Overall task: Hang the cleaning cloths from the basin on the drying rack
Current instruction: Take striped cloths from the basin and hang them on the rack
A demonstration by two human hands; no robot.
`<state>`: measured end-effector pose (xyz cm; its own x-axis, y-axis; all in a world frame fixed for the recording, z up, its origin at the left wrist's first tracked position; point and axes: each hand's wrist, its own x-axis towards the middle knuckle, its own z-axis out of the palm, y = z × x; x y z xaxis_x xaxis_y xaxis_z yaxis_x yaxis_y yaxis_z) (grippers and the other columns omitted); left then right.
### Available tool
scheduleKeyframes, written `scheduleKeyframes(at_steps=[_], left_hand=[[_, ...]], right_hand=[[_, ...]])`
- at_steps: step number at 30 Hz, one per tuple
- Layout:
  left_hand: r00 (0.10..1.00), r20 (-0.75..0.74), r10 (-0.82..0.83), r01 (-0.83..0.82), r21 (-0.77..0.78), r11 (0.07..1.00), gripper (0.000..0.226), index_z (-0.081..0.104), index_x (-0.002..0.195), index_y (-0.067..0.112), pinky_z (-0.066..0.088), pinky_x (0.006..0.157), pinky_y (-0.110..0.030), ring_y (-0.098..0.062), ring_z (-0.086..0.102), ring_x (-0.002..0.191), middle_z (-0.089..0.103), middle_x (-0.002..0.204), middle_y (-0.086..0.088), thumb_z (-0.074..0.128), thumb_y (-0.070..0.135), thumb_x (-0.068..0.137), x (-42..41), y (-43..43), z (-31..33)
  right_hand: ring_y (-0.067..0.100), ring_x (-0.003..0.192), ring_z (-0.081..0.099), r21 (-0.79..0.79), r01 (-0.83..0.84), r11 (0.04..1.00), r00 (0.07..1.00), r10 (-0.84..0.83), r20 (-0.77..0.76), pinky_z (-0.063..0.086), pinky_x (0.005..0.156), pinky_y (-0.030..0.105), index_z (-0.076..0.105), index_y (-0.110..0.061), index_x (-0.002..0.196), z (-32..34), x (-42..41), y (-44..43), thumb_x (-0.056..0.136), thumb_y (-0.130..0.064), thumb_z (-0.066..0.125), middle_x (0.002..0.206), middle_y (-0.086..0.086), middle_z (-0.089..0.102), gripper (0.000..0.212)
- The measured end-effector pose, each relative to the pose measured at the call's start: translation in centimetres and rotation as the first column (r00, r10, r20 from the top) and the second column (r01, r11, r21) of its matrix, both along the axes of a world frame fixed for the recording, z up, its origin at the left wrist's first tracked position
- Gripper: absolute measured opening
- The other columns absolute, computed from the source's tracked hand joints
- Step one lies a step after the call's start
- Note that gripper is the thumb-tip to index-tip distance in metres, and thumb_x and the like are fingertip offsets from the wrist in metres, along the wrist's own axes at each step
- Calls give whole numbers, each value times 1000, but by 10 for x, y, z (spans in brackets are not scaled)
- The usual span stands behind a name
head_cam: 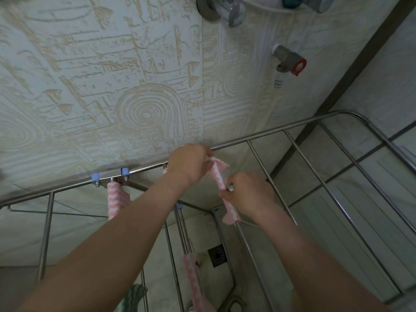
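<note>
Currently: cloth (218, 176) held at rack (292, 127).
Left hand (190, 164) pinches its top end; right hand (247, 194) grips below, fingers curled; both arms outstretched.

Pale embossed wall tiles (101, 75) with swirl pattern, dim light. Chrome tap (225, 9) up top, red-handled valve (290, 60) right. Tiled floor (202, 239), square drain (218, 255).

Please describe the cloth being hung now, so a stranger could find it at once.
Find the steel drying rack by the patterned wall. At its back rail, a pink-and-white cloth stretches between the left hand and right hand. The other pink cloths hang untouched.
</note>
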<state>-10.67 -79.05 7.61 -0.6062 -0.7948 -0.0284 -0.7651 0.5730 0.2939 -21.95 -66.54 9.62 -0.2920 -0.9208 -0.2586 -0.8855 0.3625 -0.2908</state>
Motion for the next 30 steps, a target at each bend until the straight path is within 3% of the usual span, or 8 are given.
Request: scheduleKeyframes(at_steps=[7, 12, 15, 18, 24, 26, 28, 30], left_hand=[[997, 35, -64, 65, -12, 998, 22, 67, 101, 19, 46, 70, -33, -29, 63, 92, 68, 100, -7, 47, 25, 93, -17, -13, -10], [990, -43, 135, -139, -91, 986, 13, 54, 103, 15, 43, 67, -36, -35, 62, 84, 66, 91, -12, 49, 19, 91, -10, -26, -12], [966, -183, 182, -175, 51, 983, 8, 59, 96, 22, 46, 63, -32, -24, 63, 74, 68, 80, -3, 57, 28, 90, -3, -20, -13], [977, -188, 102, -58, 225, 973, 9, 69, 92, 33, 53, 77, -33, -16, 66, 82, 72, 91, 3, 65, 36, 85, -1, -10, -17], [962, -209, 173, -115, 265, 957, 26, 69, 110, 25, 47, 79, -24, -16, 64, 90, 71, 105, 1, 64, 36, 87, -12, 0, -12], [877, -353, 327, -168, 412, 896, 29, 67, 111, 23, 51, 75, -25, -14, 65, 79, 70, 96, 1, 71, 28, 83, -7, 9, 7], [685, -483, 546, -85, 691, 718, 36, 66, 110, 20, 54, 67, -23, -14, 67, 72, 66, 86, 1, 75, 8, 77, 8, 20, 33], [531, -512, 675, 138, 838, 528, 46, 65, 110, 15, 54, 59, -23, -13, 66, 63, 63, 71, 5, 67, -12, 73, 26, 39, 56]], right_hand=[[25, 86, 66, -13, 13, 1000, 999, -13, -29, 38, 62, 25, 66, -16, 97, -8, 4, 1, 87, -41, 62, 96, 6, 69, 27], [23, 77, 63, -27, 31, 999, 1000, -31, 2, 35, 53, 24, 66, -15, 97, -11, 1, 2, 88, -40, 62, 91, 5, 68, 28], [19, 68, 58, -6, 54, 999, 998, -53, 35, 32, 47, 23, 67, -16, 94, -10, 1, 2, 88, -40, 62, 79, 1, 62, 25], [19, 69, 61, 6, 67, 998, 996, -67, 56, 36, 51, 24, 67, -19, 88, -11, 0, 1, 88, -43, 61, 77, 1, 63, 25], [14, 61, 58, 28, 115, 993, 964, -118, 238, 35, 48, 25, 62, -17, 77, -16, -6, 10, 88, -47, 59, 68, -4, 61, 33], [15, 72, 65, 17, 210, 978, 853, -192, 485, 52, 62, 32, 68, -19, 83, -15, -16, 18, 86, -46, 63, 79, -3, 69, 28], [14, 85, 66, 14, 359, 933, 692, -276, 666, 56, 77, 35, 68, -23, 93, -3, -24, 30, 85, -42, 66, 96, -4, 68, 21], [17, 90, 66, 115, 521, 846, 331, -325, 886, 55, 76, 32, 67, -22, 99, 11, -27, 44, 86, -29, 66, 104, 1, 67, 14]])
